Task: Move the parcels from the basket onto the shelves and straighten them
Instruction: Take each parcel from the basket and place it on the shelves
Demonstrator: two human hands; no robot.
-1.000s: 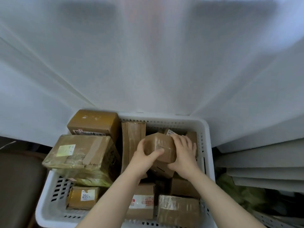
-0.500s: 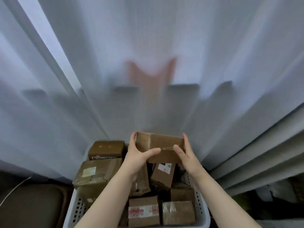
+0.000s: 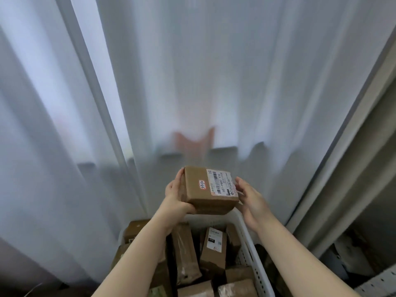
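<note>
Parcel is up above the basket, left hand gripping its side, right hand steadying it with loose fingers. Mid-carry I'd say, next it needs swinging right to the shelves.

Parcel out of the basket, higher, label side now up.

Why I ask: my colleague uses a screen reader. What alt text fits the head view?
A left hand grips a brown labelled parcel, the right hand touching its side with straight fingers, above a white basket of other parcels. White curtain behind; shelving at right.
</note>
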